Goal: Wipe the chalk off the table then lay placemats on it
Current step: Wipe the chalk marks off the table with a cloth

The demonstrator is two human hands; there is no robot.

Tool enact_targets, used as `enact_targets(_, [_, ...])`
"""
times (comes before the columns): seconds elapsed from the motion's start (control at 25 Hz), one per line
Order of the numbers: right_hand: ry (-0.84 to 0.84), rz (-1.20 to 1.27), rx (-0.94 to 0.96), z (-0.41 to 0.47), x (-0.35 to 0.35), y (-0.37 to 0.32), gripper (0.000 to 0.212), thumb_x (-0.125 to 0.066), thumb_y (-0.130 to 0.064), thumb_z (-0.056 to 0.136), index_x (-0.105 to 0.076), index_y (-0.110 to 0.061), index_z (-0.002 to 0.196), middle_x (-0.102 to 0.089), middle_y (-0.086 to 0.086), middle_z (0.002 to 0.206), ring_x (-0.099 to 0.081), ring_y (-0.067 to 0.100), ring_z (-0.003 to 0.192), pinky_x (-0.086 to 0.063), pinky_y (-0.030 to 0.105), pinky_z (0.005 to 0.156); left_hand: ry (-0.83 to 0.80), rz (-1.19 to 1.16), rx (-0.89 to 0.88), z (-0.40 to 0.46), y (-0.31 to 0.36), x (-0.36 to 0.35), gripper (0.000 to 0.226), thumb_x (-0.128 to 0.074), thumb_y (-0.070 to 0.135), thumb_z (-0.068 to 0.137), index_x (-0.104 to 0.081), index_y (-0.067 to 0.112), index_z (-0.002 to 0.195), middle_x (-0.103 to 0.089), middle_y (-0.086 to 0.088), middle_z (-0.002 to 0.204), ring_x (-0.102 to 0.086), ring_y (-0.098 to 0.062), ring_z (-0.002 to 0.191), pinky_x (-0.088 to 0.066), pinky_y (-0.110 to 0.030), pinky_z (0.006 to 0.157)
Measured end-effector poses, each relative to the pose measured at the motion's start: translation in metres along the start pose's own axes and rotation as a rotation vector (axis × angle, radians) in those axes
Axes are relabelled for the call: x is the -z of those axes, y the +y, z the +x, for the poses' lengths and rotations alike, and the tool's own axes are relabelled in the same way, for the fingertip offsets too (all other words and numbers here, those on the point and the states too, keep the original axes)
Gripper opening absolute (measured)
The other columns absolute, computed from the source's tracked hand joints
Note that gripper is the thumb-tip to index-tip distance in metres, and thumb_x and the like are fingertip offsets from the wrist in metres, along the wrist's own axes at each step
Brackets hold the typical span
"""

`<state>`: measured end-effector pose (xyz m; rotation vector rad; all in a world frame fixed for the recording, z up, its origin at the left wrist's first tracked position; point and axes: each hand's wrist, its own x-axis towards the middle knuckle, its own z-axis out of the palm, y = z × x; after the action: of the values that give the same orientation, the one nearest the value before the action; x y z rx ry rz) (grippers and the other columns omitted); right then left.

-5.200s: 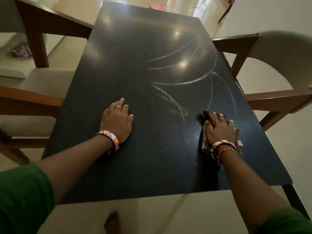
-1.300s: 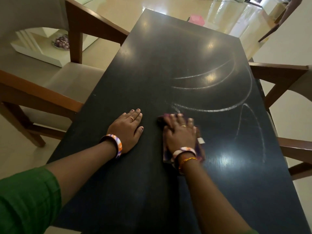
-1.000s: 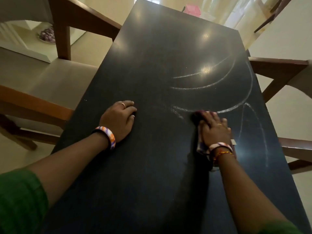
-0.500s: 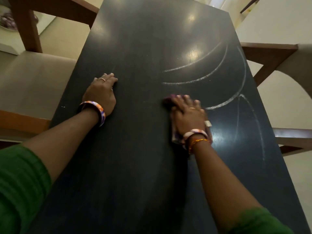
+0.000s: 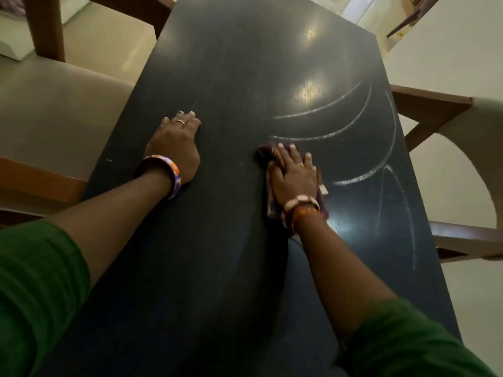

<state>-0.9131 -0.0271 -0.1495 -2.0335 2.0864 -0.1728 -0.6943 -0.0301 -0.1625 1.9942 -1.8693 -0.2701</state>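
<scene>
A long black table [image 5: 245, 63] fills the view. White chalk lines [image 5: 353, 126] curve across its right half, with a fainter loop near the right edge. My right hand [image 5: 292, 175] presses flat on a dark purple cloth [image 5: 268, 151] on the table, just below the lower chalk arc. Most of the cloth is hidden under that hand. My left hand [image 5: 175, 145] rests on the bare tabletop to the left, fingers curled down, holding nothing. No placemats are in view.
A wooden chair with a beige seat [image 5: 54, 110] stands against the table's left side. Another wooden-armed chair [image 5: 446, 104] stands at the right side. Pale floor lies beyond the table's far end.
The chalk scribble in the middle and the left part of the long arc are gone. My right hand with the cloth swept right, then back left. My left hand shifted farther up the table.
</scene>
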Motion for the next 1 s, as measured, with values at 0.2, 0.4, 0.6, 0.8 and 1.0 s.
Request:
enact_targets(0.2, [0.063,0.03,0.106,-0.084,-0.001,0.034,0.057,-0.023,-0.057,0.087,-0.027,-0.044,0.143,-0.021,-0.015,0.154,-0.012,0.023,0.145,-0.003,0.032,0.116,0.001,0.002,-0.019,-0.002,0.002,0.002,0.048,-0.043,0.001,0.091,-0.04,0.006,0.139,-0.035,-0.012,0.149,-0.028,-0.026,0.14,-0.017,-0.038,0.117])
enact_targets(0.4, [0.038,0.027,-0.001,-0.143,0.002,0.045,0.06,-0.019,-0.06,0.084,-0.023,-0.045,0.141,-0.015,-0.021,0.152,-0.01,0.022,0.146,0.002,0.027,0.113,0.002,0.056,-0.034,-0.003,0.005,-0.001,0.045,-0.041,0.006,0.095,-0.038,0.002,0.139,-0.034,-0.015,0.149,-0.028,-0.03,0.14,-0.018,-0.041,0.117])
enact_targets(0.6, [0.004,0.013,0.02,-0.008,0.005,0.022,0.051,-0.036,-0.044,0.098,-0.027,-0.036,0.147,-0.019,-0.006,0.157,-0.008,0.028,0.146,-0.005,0.038,0.116,0.005,0.087,-0.036,-0.005,0.004,-0.002,0.042,-0.044,0.01,0.095,-0.043,0.0,0.136,-0.04,-0.019,0.144,-0.036,-0.033,0.135,-0.025,-0.043,0.114])
enact_targets(0.8, [0.069,0.021,0.162,-0.098,-0.002,0.034,0.051,-0.033,-0.048,0.094,-0.03,-0.04,0.145,-0.021,-0.009,0.156,-0.007,0.025,0.146,0.0,0.035,0.115,0.04,0.247,-0.117,0.014,0.006,0.013,0.028,-0.049,0.016,0.091,-0.061,-0.003,0.108,-0.06,-0.027,0.107,-0.056,-0.045,0.096,-0.048,-0.051,0.08])
enact_targets(1.0, [-0.077,-0.005,0.221,-0.072,0.001,0.026,0.057,-0.022,-0.056,0.092,-0.021,-0.04,0.147,-0.014,-0.009,0.158,0.002,0.021,0.146,0.008,0.03,0.112,0.061,0.066,-0.155,0.074,0.025,-0.01,0.033,-0.048,0.01,0.091,-0.058,0.002,0.121,-0.052,-0.02,0.131,-0.046,-0.038,0.122,-0.037,-0.046,0.103])
